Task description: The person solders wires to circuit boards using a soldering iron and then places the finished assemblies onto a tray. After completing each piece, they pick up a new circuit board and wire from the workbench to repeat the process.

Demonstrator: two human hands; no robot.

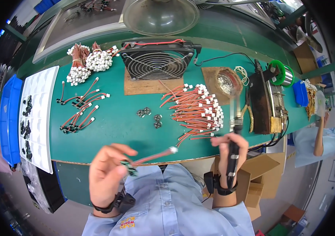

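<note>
My left hand (pixel 105 170), near the table's front edge, pinches a small green circuit board (pixel 130 168). A red wire lead (pixel 151 158) with a white connector at its end stretches rightward from the board, blurred by motion. In my right hand (pixel 243 146) is a soldering iron (pixel 233 159) with a black handle; its tip end points away from me and is smeared. Beyond my hands lies a pile of red wire leads (pixel 193 112) with white connectors. Small dark components (pixel 144 112) sit left of that pile. Farther left, several boards with leads attached (pixel 73 128) rest on the green mat.
A black fan (pixel 155 66) stands at the back. To the right are a tin of solder bits (pixel 225 83), pliers (pixel 247 112), a dark metal box (pixel 260 106) and a solder spool (pixel 288 75). A white tray (pixel 39 126) and blue bin (pixel 10 118) line the left. Another person (pixel 317 135) sits at far right.
</note>
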